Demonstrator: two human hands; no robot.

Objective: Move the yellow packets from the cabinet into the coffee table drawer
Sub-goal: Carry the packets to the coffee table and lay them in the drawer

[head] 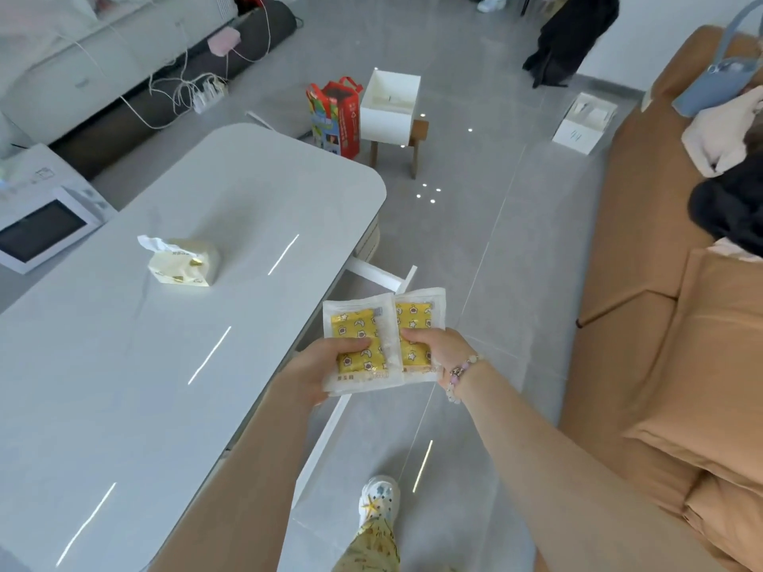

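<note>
Two yellow packets, one per hand, held side by side in the air beside the long edge of the counter [165, 365], with the open drawer [377, 277] below them in view.

- Left packet [357, 336]: flat, rectangular, with a cloudy white sealed border around a yellow insert printed with stars and small bear-like figures. The film looks slightly crinkled. Left grip [326, 371] grasps its lower edge, thumb on top and fingers beneath.
- Right packet [415, 319]: same type. Its inner edge meets or overlaps the left one; I cannot tell which. Right grip [429, 350] pinches it low down with the thumb across the yellow face. A beaded bracelet [462, 375] in pale pink and purple sits on that wrist.
- Drawer: white, thin-walled and pulled out from the counter side. Its contents are hidden behind the packets.

Counter: glossy white top with rounded corners and thin streaks of reflected light. On it lies a soft cream tissue pack [181, 262] with one white sheet sticking out.

Room: polished grey tile floor [495, 241] with pale joints. A tan fabric sofa [681, 365] stands on the right. Further off are a red printed bag [334, 117] and an open white box [390, 105] on a small wooden stool [415, 146]. A white clog [377, 497] with a star charm is on the floor
</note>
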